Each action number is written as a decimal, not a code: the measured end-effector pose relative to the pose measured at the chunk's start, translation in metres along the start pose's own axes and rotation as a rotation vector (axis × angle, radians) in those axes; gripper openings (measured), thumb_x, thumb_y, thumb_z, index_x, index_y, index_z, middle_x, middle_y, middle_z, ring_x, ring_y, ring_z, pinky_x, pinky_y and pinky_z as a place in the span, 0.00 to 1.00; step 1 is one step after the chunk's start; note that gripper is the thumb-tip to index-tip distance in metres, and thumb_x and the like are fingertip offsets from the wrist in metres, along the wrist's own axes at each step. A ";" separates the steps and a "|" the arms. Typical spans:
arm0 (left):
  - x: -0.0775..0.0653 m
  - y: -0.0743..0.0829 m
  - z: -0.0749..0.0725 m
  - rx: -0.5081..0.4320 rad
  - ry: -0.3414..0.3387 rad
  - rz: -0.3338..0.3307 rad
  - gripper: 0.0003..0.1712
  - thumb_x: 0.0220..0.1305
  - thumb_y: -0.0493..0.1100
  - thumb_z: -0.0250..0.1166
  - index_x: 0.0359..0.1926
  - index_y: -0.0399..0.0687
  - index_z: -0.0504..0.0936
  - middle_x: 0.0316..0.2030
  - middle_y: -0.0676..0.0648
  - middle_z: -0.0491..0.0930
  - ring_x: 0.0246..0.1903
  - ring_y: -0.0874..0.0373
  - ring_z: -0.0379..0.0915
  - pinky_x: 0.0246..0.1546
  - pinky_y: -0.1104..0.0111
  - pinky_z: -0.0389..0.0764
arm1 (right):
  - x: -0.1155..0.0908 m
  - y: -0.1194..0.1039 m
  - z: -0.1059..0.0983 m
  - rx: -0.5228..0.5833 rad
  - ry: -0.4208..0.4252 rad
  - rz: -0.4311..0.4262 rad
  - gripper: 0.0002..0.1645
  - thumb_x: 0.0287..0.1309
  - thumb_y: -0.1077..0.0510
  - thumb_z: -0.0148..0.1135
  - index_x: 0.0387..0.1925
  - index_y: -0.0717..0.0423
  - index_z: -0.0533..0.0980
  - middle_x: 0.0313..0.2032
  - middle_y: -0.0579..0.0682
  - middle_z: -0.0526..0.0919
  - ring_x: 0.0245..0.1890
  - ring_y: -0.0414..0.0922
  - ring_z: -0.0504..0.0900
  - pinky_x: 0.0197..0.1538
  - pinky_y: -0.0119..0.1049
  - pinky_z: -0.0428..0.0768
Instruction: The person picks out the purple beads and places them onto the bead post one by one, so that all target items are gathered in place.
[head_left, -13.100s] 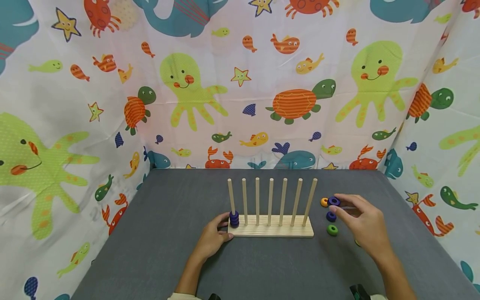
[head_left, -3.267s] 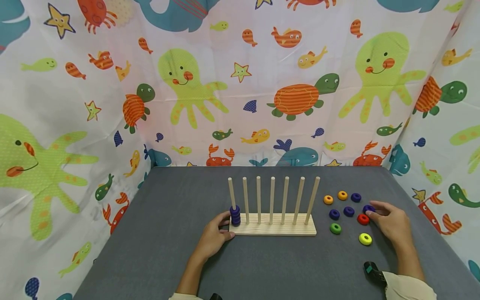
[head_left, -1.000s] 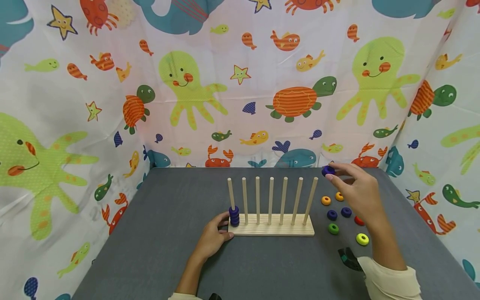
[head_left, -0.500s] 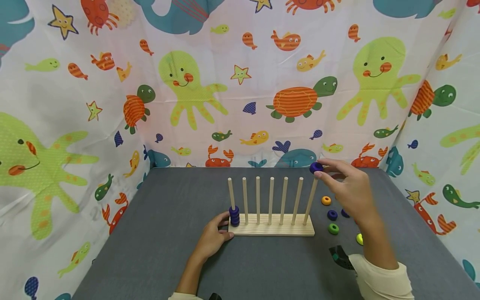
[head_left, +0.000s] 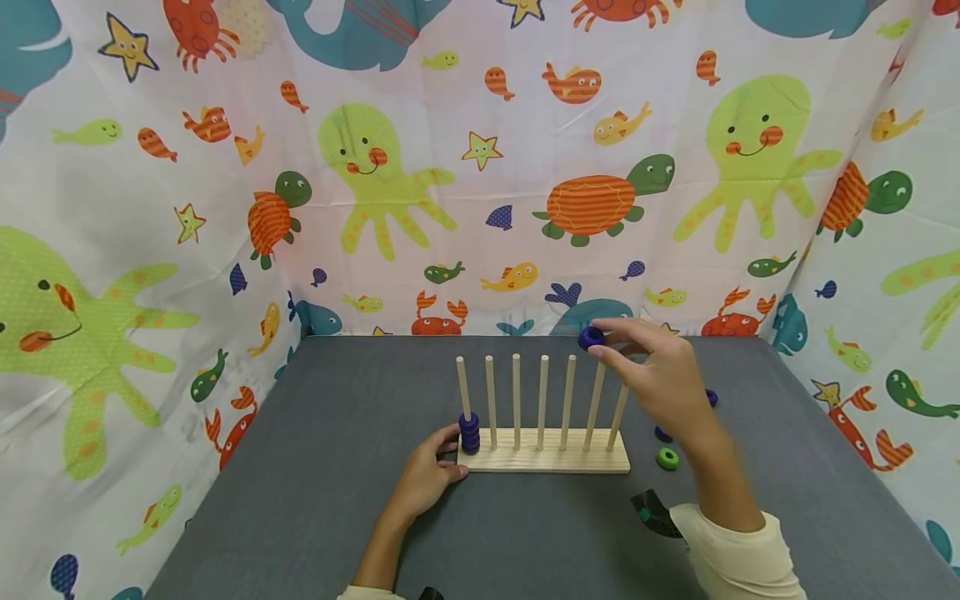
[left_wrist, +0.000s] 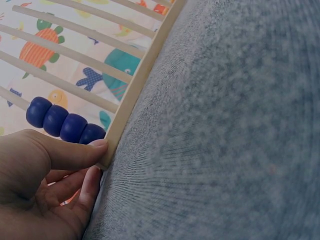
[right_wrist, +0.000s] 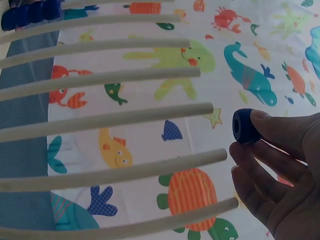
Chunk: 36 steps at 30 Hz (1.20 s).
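— Where is the dark blue, ring-shaped bead (head_left: 588, 339)?
— In the person's right hand (head_left: 662, 373), its grip clamped on it between thumb and fingers, near the tops of seven pale wooden pegs (head_left: 543, 392). The right wrist view shows it apart from them.
— And the left hand (head_left: 424, 475)?
— Pinching the left end of the pale rectangular wooden base (head_left: 540, 462) on the grey worktop (head_left: 337, 517). Just beside it, four dark blue beads (head_left: 469, 435) sit stacked on the leftmost peg.
— Which step is this?
— Carrying a bead to a peg, I'd judge. The next move seems to call for lining its hole up over one, probably the leftmost, given the matching colour, with the base held steady.
— Any brands or labels?
— No writing I can read anywhere.
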<state>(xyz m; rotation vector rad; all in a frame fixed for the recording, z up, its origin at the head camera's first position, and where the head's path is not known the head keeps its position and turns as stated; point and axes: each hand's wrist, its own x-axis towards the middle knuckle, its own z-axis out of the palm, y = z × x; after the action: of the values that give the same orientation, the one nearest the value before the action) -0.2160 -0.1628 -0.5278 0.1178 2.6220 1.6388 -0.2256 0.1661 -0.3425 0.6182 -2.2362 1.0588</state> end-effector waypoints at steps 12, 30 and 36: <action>-0.001 0.000 0.000 -0.008 -0.010 0.020 0.38 0.63 0.28 0.72 0.74 0.39 0.73 0.68 0.35 0.77 0.64 0.40 0.78 0.60 0.50 0.83 | 0.004 -0.015 0.023 0.056 -0.068 -0.041 0.21 0.61 0.64 0.76 0.56 0.56 0.86 0.48 0.51 0.91 0.44 0.47 0.88 0.47 0.30 0.85; -0.002 -0.001 -0.003 -0.035 -0.014 0.047 0.39 0.63 0.29 0.72 0.75 0.37 0.71 0.67 0.34 0.77 0.62 0.40 0.79 0.58 0.53 0.85 | 0.015 -0.044 0.051 0.146 -0.187 -0.084 0.21 0.62 0.63 0.76 0.57 0.56 0.85 0.48 0.48 0.90 0.47 0.45 0.87 0.51 0.45 0.88; -0.003 -0.001 -0.003 -0.042 -0.014 0.045 0.39 0.63 0.29 0.72 0.75 0.38 0.71 0.68 0.34 0.76 0.62 0.40 0.79 0.58 0.52 0.84 | 0.021 -0.047 0.065 0.175 -0.225 -0.094 0.21 0.64 0.63 0.74 0.58 0.58 0.85 0.49 0.50 0.90 0.47 0.47 0.88 0.50 0.51 0.88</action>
<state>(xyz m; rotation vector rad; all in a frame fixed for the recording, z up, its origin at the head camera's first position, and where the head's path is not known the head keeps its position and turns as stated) -0.2130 -0.1659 -0.5274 0.1868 2.5916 1.6991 -0.2311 0.0835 -0.3371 0.9504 -2.2916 1.1957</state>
